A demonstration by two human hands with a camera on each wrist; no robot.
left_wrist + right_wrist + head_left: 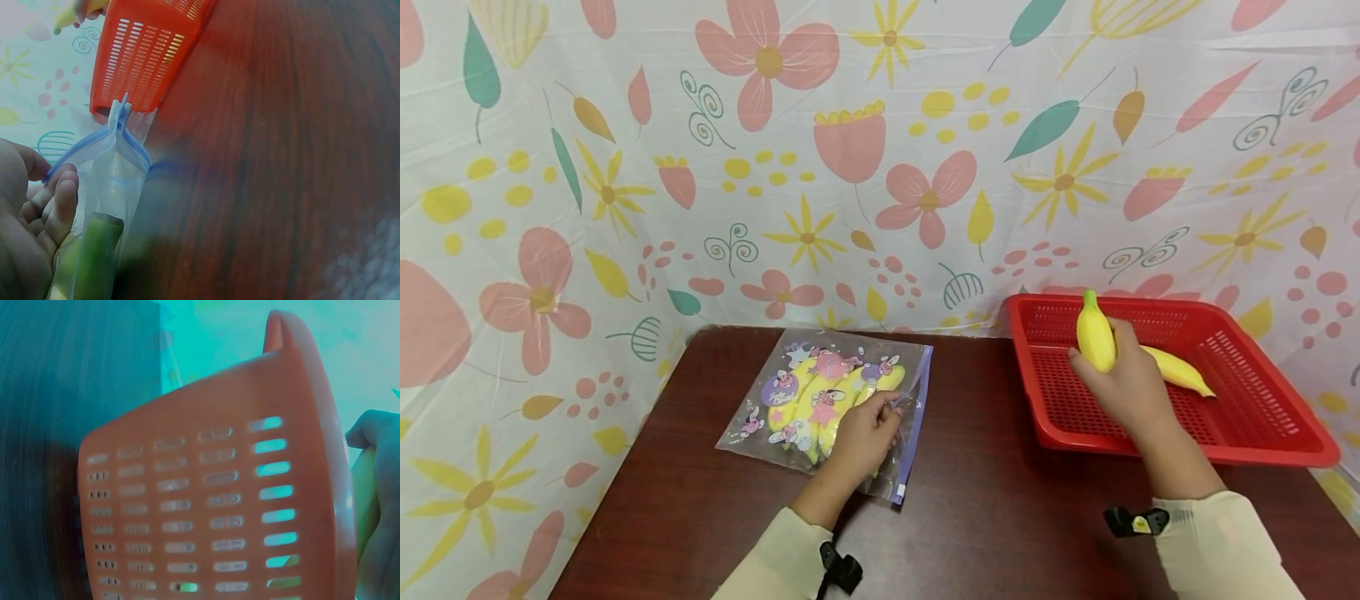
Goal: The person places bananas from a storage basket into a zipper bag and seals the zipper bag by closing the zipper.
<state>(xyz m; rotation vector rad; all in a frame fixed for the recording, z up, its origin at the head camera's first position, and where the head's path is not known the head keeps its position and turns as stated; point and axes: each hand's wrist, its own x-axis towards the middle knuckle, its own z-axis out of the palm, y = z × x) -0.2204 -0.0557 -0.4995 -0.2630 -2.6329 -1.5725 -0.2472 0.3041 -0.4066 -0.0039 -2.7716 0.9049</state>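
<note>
Yellow, tapered banana [1095,340] rests in right fingers [1125,338] above a slotted basket [1262,454].

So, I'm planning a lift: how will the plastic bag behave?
The bag will probably flop, since it bends where the left hand pinches the zip edge. The bananas inside might shift, with spare room beside them. Tipped, one could slip out: that edge looks parted.
</note>
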